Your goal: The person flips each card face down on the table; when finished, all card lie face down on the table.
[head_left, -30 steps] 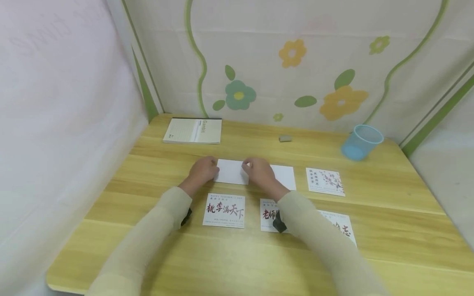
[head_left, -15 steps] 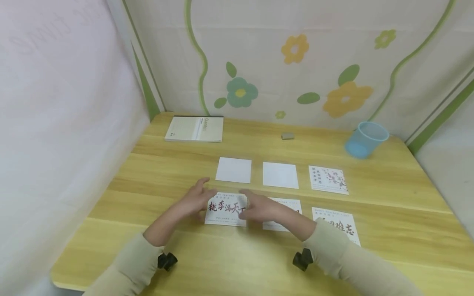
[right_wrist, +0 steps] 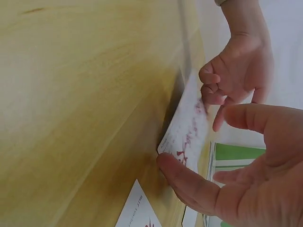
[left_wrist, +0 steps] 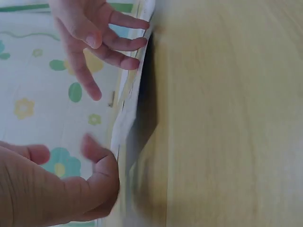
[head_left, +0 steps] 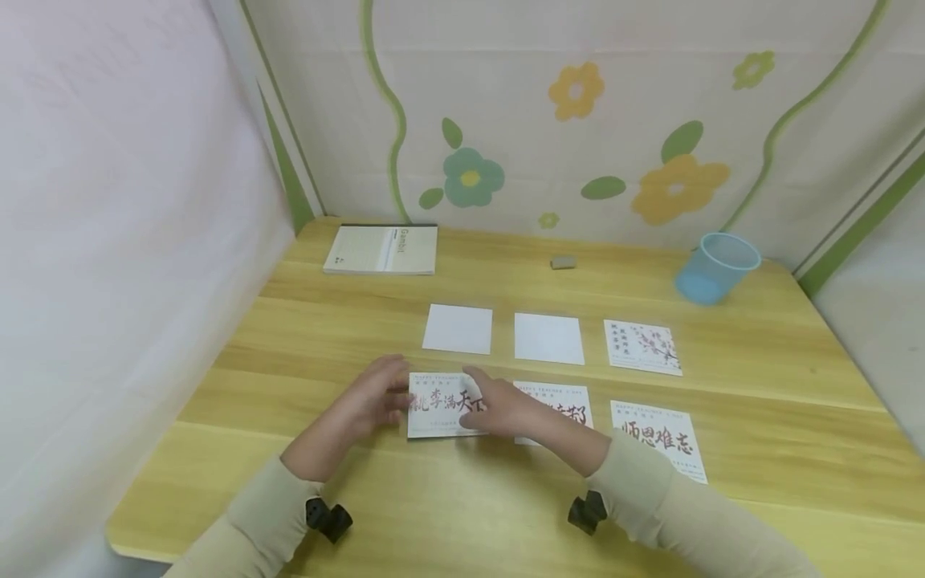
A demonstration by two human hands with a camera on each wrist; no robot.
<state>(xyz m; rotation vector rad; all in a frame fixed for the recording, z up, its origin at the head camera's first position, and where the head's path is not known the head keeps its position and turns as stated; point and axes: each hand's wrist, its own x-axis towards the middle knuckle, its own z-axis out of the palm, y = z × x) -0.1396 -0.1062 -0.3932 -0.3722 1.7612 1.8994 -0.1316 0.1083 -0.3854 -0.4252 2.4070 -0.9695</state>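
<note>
A white card with red Chinese lettering point(head_left: 439, 405) lies between my two hands, its near edge lifted and a dark shadow beneath it. My left hand point(head_left: 372, 397) is at the card's left edge, fingers loosely bent and fingertips against it. At the right side my right hand point(head_left: 502, 407) touches the card with spread, mostly straight fingers. In the right wrist view the tilted card point(right_wrist: 182, 130) spans the gap between both hands. The left wrist view shows the card point(left_wrist: 125, 118) almost edge-on, with the right hand point(left_wrist: 97, 35) at its far end.
Two blank white cards point(head_left: 458, 328) and a blossom-printed card point(head_left: 643, 347) form a row behind. Two more lettered cards point(head_left: 656, 437) lie to the right, one partly under my right arm. Farther back are a notepad point(head_left: 381, 249), a small grey piece point(head_left: 563, 262) and a blue cup point(head_left: 715, 269).
Both hands have left the blank card in the back row and come nearer to the front-left lettered card. That card has since shifted slightly right and its near edge has risen.
</note>
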